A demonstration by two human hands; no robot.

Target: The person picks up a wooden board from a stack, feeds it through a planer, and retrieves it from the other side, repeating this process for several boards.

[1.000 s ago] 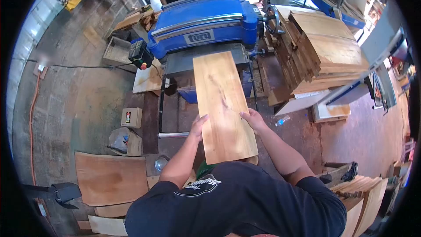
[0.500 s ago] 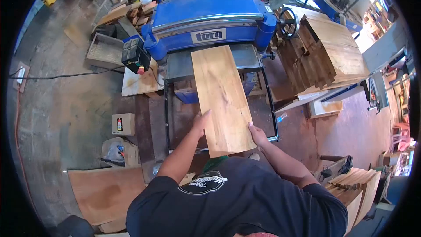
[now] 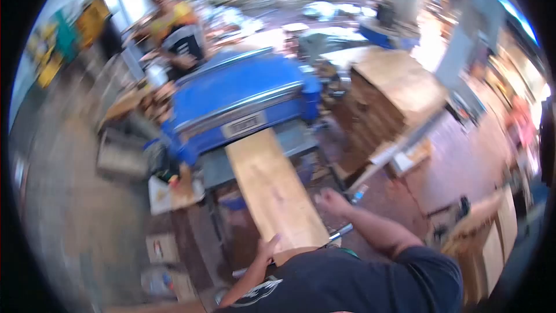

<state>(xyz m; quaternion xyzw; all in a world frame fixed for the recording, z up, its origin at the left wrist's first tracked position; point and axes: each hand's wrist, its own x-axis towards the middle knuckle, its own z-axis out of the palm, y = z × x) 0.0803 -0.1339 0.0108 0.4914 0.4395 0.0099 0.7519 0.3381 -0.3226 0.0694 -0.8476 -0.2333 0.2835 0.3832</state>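
Observation:
A long wooden board (image 3: 272, 185) lies with its far end at the front of a blue thickness planer (image 3: 237, 90), on the planer's metal bed (image 3: 217, 165). My left hand (image 3: 268, 249) grips the board's left edge close to its near end, thumb on top and the other fingers hidden. Off the board's right edge, apart from it, is my right hand (image 3: 333, 202). Motion blur smears its fingers, and I cannot make out anything in it.
Stacked boards (image 3: 399, 84) stand right of the planer, with more boards (image 3: 492, 243) at lower right. A wooden box (image 3: 123, 153) and a small carton (image 3: 162, 248) are on the left. Behind the planer stands another person (image 3: 176, 35).
My right hand has let go of the board and moved up and away from its edge. My left hand stays on the board. The view has tilted up and turned, showing more of the other person.

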